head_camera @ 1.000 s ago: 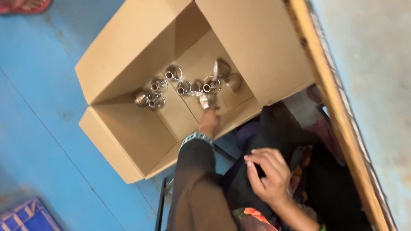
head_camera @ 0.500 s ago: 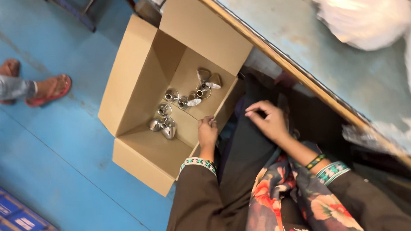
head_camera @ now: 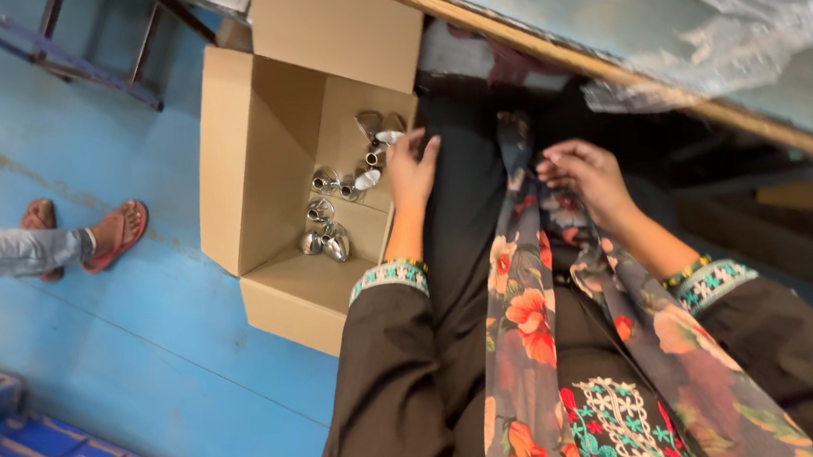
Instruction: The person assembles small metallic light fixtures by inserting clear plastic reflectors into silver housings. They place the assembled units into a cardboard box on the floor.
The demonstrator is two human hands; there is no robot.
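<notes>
Left hand (head_camera: 411, 170) beside metal fittings (head_camera: 344, 200) in carton (head_camera: 241, 165)

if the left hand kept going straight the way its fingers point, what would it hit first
Probably the shiny metal fittings in the cardboard box; the left hand points up over its edge, though depth is unclear.
</notes>
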